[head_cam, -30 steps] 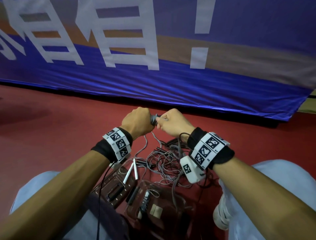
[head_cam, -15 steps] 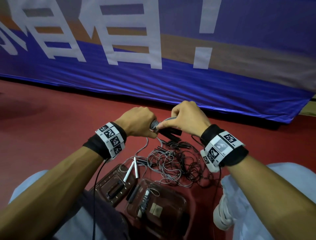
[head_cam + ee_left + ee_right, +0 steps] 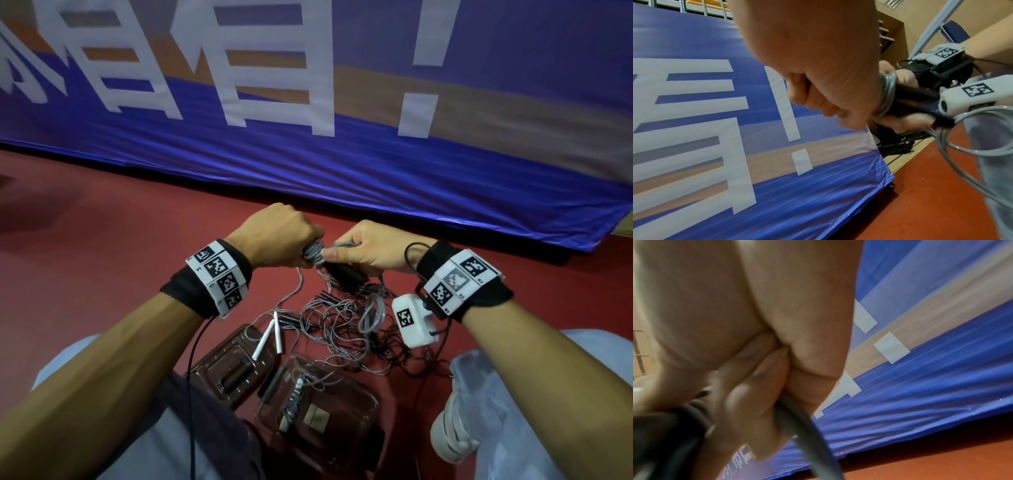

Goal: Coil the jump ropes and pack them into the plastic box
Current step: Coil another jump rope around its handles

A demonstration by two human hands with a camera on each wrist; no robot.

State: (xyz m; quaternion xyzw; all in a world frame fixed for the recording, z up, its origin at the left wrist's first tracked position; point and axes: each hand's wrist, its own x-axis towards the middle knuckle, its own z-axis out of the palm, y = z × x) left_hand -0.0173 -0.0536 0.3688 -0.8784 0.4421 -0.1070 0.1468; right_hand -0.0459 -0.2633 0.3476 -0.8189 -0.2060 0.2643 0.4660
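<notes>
Left hand (image 3: 277,240) grips the handles (image 3: 914,95); right hand (image 3: 366,248) pinches the cord (image 3: 317,251). Slack tension may loosen the wraps.

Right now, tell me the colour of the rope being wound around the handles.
Grey; the rope is coiled around black handles, clearest in the left wrist view.

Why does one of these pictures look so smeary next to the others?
Right wrist view: very close, so the right hand and grey jump rope cord are blurred. Head view: sharp, dim, with the blue banner bowed by the wide lens. Left wrist view: mostly sharp.
</notes>
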